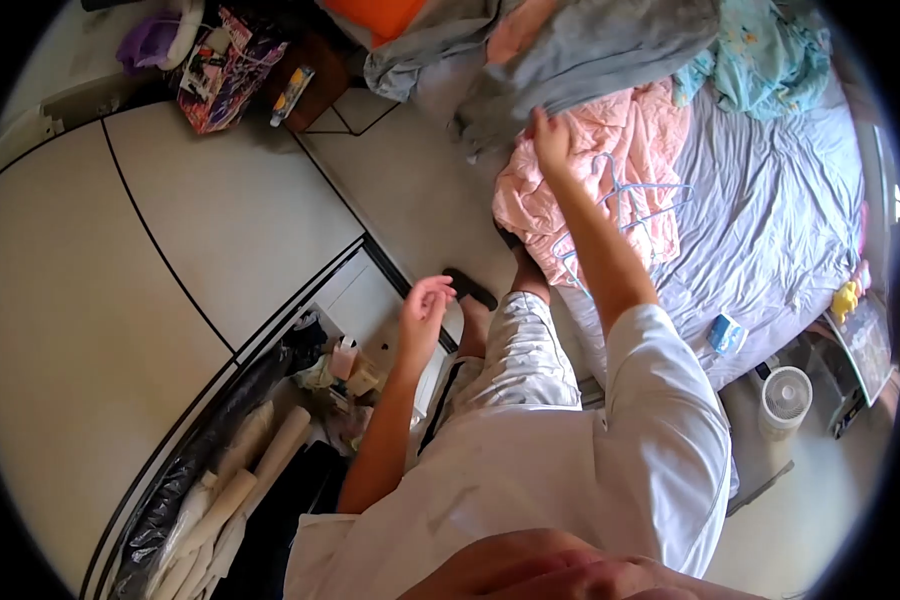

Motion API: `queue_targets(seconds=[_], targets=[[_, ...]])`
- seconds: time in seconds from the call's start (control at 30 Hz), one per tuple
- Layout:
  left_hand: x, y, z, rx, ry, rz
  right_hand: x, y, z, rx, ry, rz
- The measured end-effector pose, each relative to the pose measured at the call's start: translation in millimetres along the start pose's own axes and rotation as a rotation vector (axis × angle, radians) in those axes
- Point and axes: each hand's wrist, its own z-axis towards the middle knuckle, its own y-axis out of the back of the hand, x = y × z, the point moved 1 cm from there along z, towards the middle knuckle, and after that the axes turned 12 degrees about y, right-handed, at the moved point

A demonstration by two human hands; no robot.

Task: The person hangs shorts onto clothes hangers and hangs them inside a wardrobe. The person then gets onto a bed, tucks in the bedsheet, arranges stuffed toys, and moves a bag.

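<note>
My right hand [551, 140] reaches forward over the bed, its fingers closed at the lower edge of a grey cloth garment [610, 55]; the exact grip is partly hidden. Part of the garment hangs past the bed's edge. Under my right arm a crumpled pink quilt [630, 125] lies on the bed, with light-blue hangers [625, 190] on top of it. My left hand [428, 300] is held in the air in front of my body, fingers loosely bent and apart, with nothing in it.
The bed [770, 200] has a lilac sheet, a teal patterned cloth [770, 60] and a blue packet [727, 334]. A white fan [786, 400] stands at right. Large pale panels [220, 200] and a shelf of bags and rolls [230, 490] fill the left. A patterned bag [225, 75] stands farther off.
</note>
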Motion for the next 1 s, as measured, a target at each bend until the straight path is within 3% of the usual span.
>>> queue_targets(seconds=[0.03,0.07,0.13,0.17,0.2,0.23,0.27,0.3,0.33,0.4,0.43,0.47,0.53,0.6,0.67,0.73,0.8,0.87,0.93,0.97,1.0], targets=[[-17.4,-4.0,4.9,-0.047,-0.062,0.048,-2.8,0.1,-26.0,0.101,0.078,-0.031],[-32.9,-10.7,8.3,-0.089,-0.038,-0.011,69.5,-1.4,-74.8,0.115,-0.161,-0.077],[-59.9,-25.1,17.7,-0.320,-0.416,0.501,90.7,6.7,-145.4,0.392,-0.044,-0.179],[-78.1,-39.8,16.7,-0.386,-0.469,0.597,58.0,6.0,-183.9,0.485,0.230,-0.222],[-92.7,-54.4,15.2,-0.452,-0.522,0.692,74.3,14.7,-213.9,0.731,0.177,-0.202],[-84.6,-59.6,23.4,-0.408,-0.474,0.814,53.6,15.9,-252.9,0.883,0.128,-0.135],[-73.9,-66.9,29.9,-0.366,-0.396,0.879,49.8,12.9,-286.4,0.815,0.225,0.076],[-59.2,-68.1,33.8,-0.346,-0.250,1.088,100.7,13.6,-292.7,0.694,0.397,0.129],[-41.8,-66.9,38.7,-0.327,-0.096,1.291,98.5,16.0,-306.6,0.752,0.356,0.155],[4.9,-41.1,61.5,-0.217,-0.018,1.086,81.8,24.8,-311.9,1.153,-0.056,-0.031],[9.7,-36.6,54.9,-0.295,-0.064,0.985,72.6,32.4,-310.5,1.155,-0.036,0.049],[6.4,-31.6,50.5,-0.294,0.001,0.894,51.5,35.0,-306.8,1.105,0.061,0.143],[-15.1,-26.1,30.5,-0.302,-0.015,0.781,49.9,59.2,-274.2,0.974,-0.529,0.235],[-24.4,-15.1,16.8,-0.291,-0.017,0.752,71.7,78.0,-223.4,0.540,-0.557,0.650],[-22.3,-10.7,-7.0,-0.280,-0.004,0.719,-5.1,81.4,-183.6,0.300,-0.579,0.751],[-16.9,-8.7,-35.3,-0.264,-0.126,0.764,35.1,76.3,-128.4,0.064,-0.500,0.723],[15.3,7.7,-53.0,-0.223,-0.077,0.813,26.2,76.3,-71.3,0.078,-0.537,1.133],[37.3,18.9,-73.3,-0.160,-0.039,0.812,67.0,75.7,-39.6,0.069,-0.553,1.182],[56.1,23.9,-83.2,-0.101,0.060,0.859,61.9,51.8,-23.2,-0.034,-0.586,1.059],[63.7,26.4,-84.2,-0.041,0.155,0.896,64.4,38.9,-30.8,-0.059,-0.459,0.872],[63.9,28.4,-84.5,-0.041,0.157,0.897,79.3,33.1,-43.1,-0.014,-0.522,0.661]])
